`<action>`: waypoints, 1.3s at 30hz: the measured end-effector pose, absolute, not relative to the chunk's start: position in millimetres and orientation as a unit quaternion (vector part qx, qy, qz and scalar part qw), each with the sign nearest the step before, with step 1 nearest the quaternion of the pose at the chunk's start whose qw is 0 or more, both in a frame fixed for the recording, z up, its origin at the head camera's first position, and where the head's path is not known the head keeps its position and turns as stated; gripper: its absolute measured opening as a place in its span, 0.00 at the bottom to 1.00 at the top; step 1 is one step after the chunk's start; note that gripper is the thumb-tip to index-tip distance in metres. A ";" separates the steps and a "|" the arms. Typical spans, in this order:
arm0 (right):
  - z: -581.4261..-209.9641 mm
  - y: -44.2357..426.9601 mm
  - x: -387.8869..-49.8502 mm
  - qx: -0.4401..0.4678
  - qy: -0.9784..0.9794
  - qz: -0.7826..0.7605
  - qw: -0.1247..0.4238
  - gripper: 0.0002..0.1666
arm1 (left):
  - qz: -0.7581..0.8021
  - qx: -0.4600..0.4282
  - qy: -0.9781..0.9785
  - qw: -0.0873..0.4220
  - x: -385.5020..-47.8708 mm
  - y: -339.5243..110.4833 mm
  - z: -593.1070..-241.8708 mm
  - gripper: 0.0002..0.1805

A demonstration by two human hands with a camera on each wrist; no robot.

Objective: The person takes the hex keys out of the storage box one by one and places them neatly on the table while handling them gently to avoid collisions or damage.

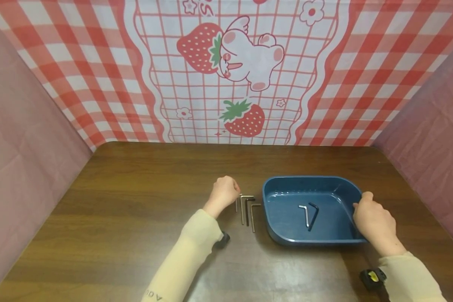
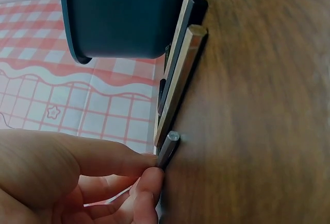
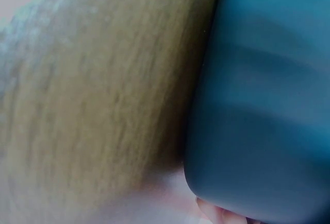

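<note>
Beside the blue tray (image 1: 305, 242), several L-shaped hex keys lie in a row on the table: a brass-toned one (image 1: 243, 214), a dark one (image 1: 247, 216) and another brass-toned one (image 1: 253, 220). At the row's left end, my left hand (image 1: 223, 195) pinches a small silver hex key (image 2: 167, 151) between thumb and fingertips, low at the tabletop. My right hand (image 1: 375, 222) grips the tray's right rim; in the right wrist view its fingers (image 3: 221, 214) show past the tray wall (image 3: 258, 131). A silver key (image 1: 306, 217) and a black key (image 1: 314, 216) lie inside the tray.
The brown wooden table (image 1: 117, 209) runs back to a red-and-white checked cloth (image 1: 226, 84) with strawberry prints. Pink cloth hangs at both sides. Black wrist devices (image 1: 373, 277) sit by both sleeves.
</note>
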State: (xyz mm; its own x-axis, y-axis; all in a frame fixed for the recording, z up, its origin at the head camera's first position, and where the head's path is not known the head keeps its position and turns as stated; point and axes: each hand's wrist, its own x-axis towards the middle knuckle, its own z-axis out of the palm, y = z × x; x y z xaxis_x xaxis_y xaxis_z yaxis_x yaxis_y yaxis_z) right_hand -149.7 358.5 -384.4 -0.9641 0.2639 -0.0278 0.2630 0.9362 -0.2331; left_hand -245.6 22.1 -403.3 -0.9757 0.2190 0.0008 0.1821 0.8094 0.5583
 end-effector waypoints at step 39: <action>-382.2 358.4 -149.7 -0.134 -0.983 0.123 -0.016 0.20 | 0.254 0.085 0.963 -0.020 -234.0 33.2 -385.4 0.11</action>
State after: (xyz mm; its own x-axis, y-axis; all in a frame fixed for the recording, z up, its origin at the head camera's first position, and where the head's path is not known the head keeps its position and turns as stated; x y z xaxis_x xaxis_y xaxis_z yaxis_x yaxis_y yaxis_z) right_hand -149.7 358.4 -382.2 -0.9636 0.2594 -0.0642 0.2672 0.9341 -0.2369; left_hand -234.0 33.2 -385.4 -0.9847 0.1539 0.0823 0.1745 0.8564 0.4859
